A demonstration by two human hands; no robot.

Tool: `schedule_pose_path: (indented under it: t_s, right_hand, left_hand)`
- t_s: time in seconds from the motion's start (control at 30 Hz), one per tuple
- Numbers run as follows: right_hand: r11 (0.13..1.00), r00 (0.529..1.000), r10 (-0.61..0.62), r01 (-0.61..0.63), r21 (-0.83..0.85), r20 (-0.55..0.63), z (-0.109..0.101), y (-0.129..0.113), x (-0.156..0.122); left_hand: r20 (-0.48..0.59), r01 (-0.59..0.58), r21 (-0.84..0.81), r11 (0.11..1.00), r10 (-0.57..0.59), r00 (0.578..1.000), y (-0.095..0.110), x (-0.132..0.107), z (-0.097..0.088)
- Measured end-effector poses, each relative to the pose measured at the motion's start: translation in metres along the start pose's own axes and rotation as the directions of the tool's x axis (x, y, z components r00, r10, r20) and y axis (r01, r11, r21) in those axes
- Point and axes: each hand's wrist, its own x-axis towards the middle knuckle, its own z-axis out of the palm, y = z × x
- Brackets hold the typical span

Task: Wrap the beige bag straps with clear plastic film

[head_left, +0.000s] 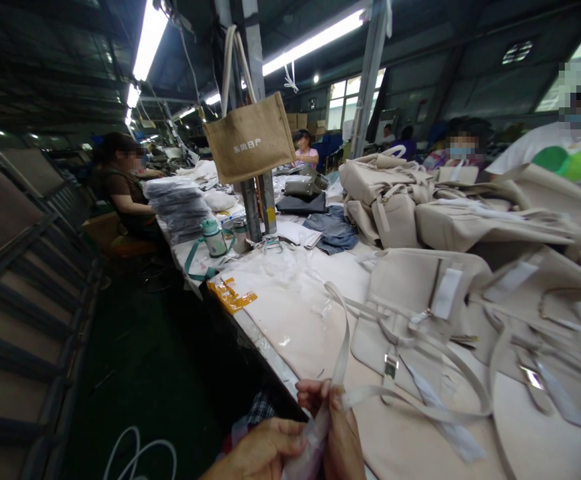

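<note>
At the table's near edge, my right hand (341, 430) is closed around a light beige bag strap (341, 347). One length of it rises in a loop above my fingers, and another runs right toward a beige bag (410, 300). My left hand (270, 445) pinches a translucent plastic wrap (311, 447) just below, around or against the strap; I cannot tell which. The bag lies on the table with a metal buckle (391, 367) on its front and white film strips on its parts. A second beige bag (535, 340) lies to its right.
The pale tabletop (290, 320) carries a heap of beige bags (395, 200) at right. A brown tote (250, 140) hangs on a post. A green bottle (213, 238) stands near wrapped stacks (177, 207). A metal rack (25, 333) is at left. Co-workers sit around.
</note>
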Motion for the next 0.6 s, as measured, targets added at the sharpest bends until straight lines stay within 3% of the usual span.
schedule_pose_path:
  t_s: [0.2,0.37,0.5,0.6]
  right_hand:
    - [1.000,1.000,0.013,-0.012,0.028,-0.009,-0.003,0.002,-0.001]
    - [1.000,1.000,-0.003,0.003,0.022,0.004,0.005,0.003,-0.006]
    - [0.992,0.999,0.031,-0.032,0.119,0.015,0.016,0.014,-0.014]
    - [0.971,0.998,0.037,-0.047,0.233,0.047,0.027,0.030,-0.021]
  left_hand:
    - [-0.133,-0.033,-0.010,0.999,0.031,0.991,-0.007,0.009,-0.005]
    - [-0.216,-0.246,0.121,0.962,0.267,0.939,-0.005,0.003,0.001]
    - [-0.086,-0.475,0.298,0.828,0.519,0.850,0.007,-0.008,0.014]
    - [-0.051,-0.491,0.451,0.745,0.571,0.820,0.011,-0.010,0.010]
